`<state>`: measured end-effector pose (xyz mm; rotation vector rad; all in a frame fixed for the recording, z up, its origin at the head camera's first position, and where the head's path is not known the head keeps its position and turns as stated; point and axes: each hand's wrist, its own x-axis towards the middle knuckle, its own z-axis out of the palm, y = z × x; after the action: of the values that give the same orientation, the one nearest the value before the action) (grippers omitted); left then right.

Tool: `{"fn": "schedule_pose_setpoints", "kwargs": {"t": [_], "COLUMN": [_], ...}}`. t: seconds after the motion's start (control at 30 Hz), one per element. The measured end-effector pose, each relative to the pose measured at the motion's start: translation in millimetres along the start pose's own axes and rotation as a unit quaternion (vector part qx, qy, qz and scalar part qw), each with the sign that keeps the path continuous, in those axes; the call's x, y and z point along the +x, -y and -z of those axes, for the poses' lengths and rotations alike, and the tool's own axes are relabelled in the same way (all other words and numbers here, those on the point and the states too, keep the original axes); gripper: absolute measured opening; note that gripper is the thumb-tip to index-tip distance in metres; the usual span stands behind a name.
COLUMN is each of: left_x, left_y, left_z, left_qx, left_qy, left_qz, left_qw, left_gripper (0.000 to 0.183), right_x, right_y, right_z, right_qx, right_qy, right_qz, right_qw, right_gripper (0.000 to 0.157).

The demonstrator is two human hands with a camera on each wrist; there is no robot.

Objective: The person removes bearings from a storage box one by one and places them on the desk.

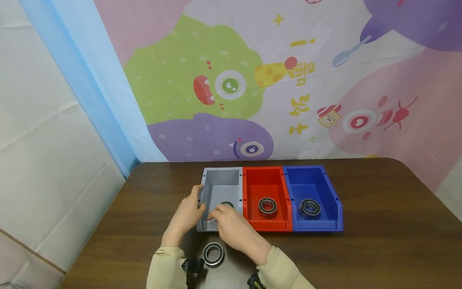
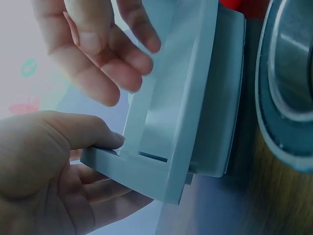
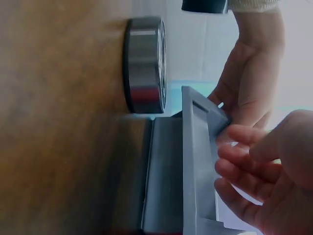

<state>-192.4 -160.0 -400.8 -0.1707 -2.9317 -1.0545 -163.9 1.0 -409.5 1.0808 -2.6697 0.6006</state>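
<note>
My left hand (image 1: 185, 214) grips the left side wall of the grey bin (image 1: 223, 176). In the left wrist view its thumb lies on the inner side of the wall and its fingers are underneath, outside. My right hand (image 1: 234, 228) hovers over the bin's front part, fingers loosely bent; no object shows between them in the right wrist view (image 3: 254, 166). Inside the grey bin sits a ball bearing (image 1: 228, 204), partly hidden behind the right hand. Another bearing (image 1: 205, 257) lies flat on the table before the bin, between my forearms.
A red bin (image 1: 261, 176) and a blue bin (image 1: 304, 176) stand right of the grey one, side by side. One bearing (image 1: 267, 215) lies in the red bin, and the blue bin also contains bearing metal (image 1: 309, 217). A cartoon-printed curtain (image 1: 216, 136) hangs behind the brown table (image 1: 382, 208).
</note>
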Motion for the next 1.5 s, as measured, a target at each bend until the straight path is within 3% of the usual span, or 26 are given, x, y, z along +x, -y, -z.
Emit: {"fn": "schedule_pose_setpoints", "kwargs": {"t": [0.2,0.5,0.7,0.97,1.23,1.5], "left_x": [0.4,-0.2,-0.1,1.0,0.3,1.3], "left_y": [0.9,0.5,1.5,1.9,1.9,2.4], "left_z": [0.8,0.8,-0.2,0.5,0.1,0.2], "left_qx": [0.000,-0.006,-0.007,-0.003,-0.005,-0.017], "left_qy": [0.000,0.003,-0.001,-0.001,-0.003,0.007], "left_qz": [0.002,0.006,0.005,0.009,0.008,0.017], "left_qw": [1.0000,1.0000,1.0000,1.0000,1.0000,0.9997], "left_gripper": [0.057,0.056,0.056,0.057,0.057,0.057], "right_x": [10,18,24,30,35,40], "right_y": [-4,-2,-3,0,2,2], "right_z": [-0.2,-2.6,-7.5,-16.0,-16.5,-22.8], "right_qx": [-0.005,-0.031,-0.033,0.003,0.015,-0.006], "right_qy": [0.014,0.086,0.094,0.136,0.172,0.167], "right_qz": [-0.048,-0.076,-0.095,-0.183,-0.216,-0.240], "right_qw": [0.999,0.993,0.990,0.974,0.961,0.956], "right_gripper": [0.023,0.027,0.031,0.040,0.043,0.045]}}
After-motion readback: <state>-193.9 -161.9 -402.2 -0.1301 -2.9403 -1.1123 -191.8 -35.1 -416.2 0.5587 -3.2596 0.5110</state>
